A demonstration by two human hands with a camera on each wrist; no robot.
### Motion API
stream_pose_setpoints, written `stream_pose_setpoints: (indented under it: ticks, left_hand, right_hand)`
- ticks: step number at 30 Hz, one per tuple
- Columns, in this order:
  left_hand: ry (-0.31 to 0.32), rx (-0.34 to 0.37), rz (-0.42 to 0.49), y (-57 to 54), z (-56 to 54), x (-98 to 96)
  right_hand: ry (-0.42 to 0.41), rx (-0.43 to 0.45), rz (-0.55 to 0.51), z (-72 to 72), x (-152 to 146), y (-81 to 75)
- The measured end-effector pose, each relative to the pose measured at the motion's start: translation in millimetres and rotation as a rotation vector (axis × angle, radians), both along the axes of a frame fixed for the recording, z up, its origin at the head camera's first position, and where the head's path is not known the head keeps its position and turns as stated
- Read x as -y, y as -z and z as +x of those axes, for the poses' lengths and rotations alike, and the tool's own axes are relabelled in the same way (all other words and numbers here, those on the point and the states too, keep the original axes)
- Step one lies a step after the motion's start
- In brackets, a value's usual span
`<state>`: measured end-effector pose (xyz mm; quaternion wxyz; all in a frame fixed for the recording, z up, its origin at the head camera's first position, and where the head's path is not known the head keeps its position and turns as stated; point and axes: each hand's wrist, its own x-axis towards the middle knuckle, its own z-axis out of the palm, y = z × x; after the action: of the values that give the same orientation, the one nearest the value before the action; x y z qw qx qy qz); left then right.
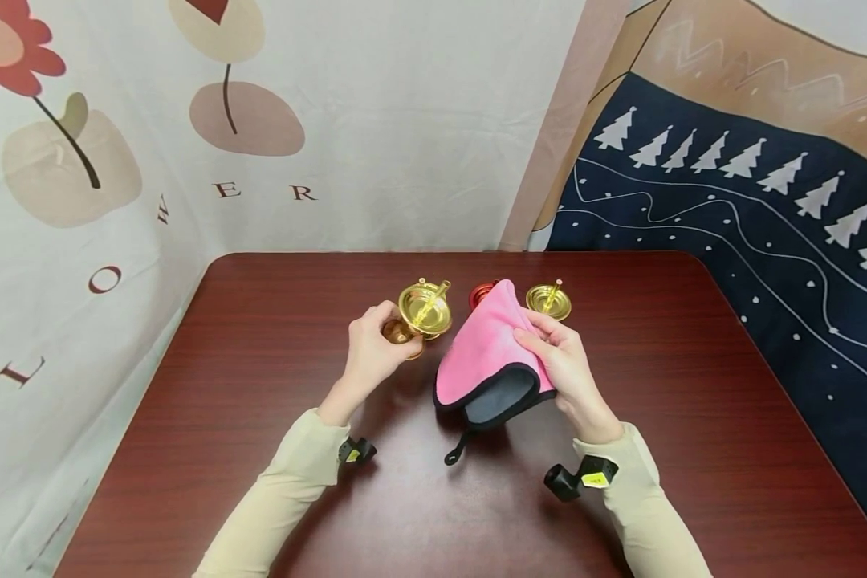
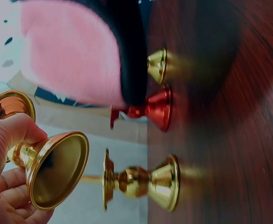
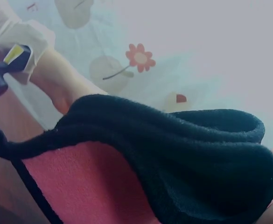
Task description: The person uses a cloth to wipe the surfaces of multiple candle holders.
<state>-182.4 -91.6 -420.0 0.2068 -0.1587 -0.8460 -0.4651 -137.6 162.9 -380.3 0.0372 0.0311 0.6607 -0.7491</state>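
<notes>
My left hand [image 1: 373,343] grips a gold candle holder [image 2: 57,170] by its narrow stem; the holder is tilted, its hollow round base facing the left wrist camera. Just beyond it, a second gold candle holder [image 1: 424,309] stands upright on the table, a thin post rising from its dish. With thumb and fingers my right hand [image 1: 569,363] holds a pink cloth mitt [image 1: 487,341], black-edged and grey inside, its mouth towards me and a black loop hanging down. Behind the mitt, a red candle holder [image 2: 159,108] is partly hidden. Another gold candle holder [image 1: 549,302] stands near the right fingertips.
The dark red-brown table [image 1: 246,345] ends at a back edge close behind the standing holders. Printed cloths hang beyond it, a pale one [image 1: 405,120] and a navy one with trees [image 1: 694,233]. A small black camera [image 1: 574,478] is on the right wrist.
</notes>
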Motion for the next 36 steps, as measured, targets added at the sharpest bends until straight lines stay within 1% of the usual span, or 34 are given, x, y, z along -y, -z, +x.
stream_pose_setpoints:
  ticks: [5, 8, 12, 13, 16, 19, 21, 23, 25, 26, 28, 32, 34, 36]
  left_hand:
    - [0.043, -0.008, -0.021, -2.4, 4.7, -15.0]
    - [0.054, -0.016, -0.029, -3.2, 7.0, -22.5]
    - [0.048, -0.07, -0.033, -4.2, 9.2, -29.7]
    - [0.048, -0.088, -0.032, -4.3, 9.5, -31.0]
    - [0.053, -0.146, -0.032, -4.1, 9.7, -33.8]
    - [0.054, -0.177, -0.028, -3.3, 9.5, -35.1]
    - [0.046, -0.189, -0.025, -3.0, 9.5, -35.5]
    - [0.035, -0.199, -0.021, -3.7, 9.8, -36.2]
    - [0.029, -0.208, -0.021, -4.7, 10.1, -37.4]
    - [0.028, -0.214, -0.023, -5.4, 10.4, -38.4]
    - [0.032, -0.225, -0.027, -7.3, 11.1, -40.9]
    - [0.032, -0.265, -0.042, -11.1, 12.4, -47.3]
    - [0.028, -0.293, -0.055, -12.8, 12.8, -50.6]
    - [0.026, -0.322, -0.07, -14.2, 13.1, -53.5]
  right_hand:
    - [0.011, 0.011, -0.05, -3.0, 7.6, -6.8]
    - [0.02, 0.026, -0.075, -4.3, 10.1, -12.2]
    - [0.016, 0.045, -0.107, -4.9, 11.2, -18.1]
    - [0.007, 0.046, -0.127, -4.8, 11.3, -19.2]
    - [-0.06, 0.039, -0.235, -4.5, 10.7, -20.7]
    - [-0.141, 0.037, -0.306, -5.0, 8.8, -20.9]
    - [-0.195, 0.03, -0.283, -6.0, 7.2, -20.1]
    - [-0.241, -0.001, -0.216, -7.5, 6.3, -18.2]
    - [-0.26, -0.056, -0.132, -8.7, 7.2, -15.5]
    - [-0.247, -0.095, -0.074, -9.0, 8.5, -13.9]
    - [-0.188, -0.184, 0.025, -9.5, 12.9, -10.7]
    - [0.008, -0.331, 0.182, -10.2, 26.8, -5.3]
    - [0.097, -0.388, 0.204, -10.3, 33.5, -3.8]
    - [0.177, -0.429, 0.203, -10.3, 38.8, -2.5]
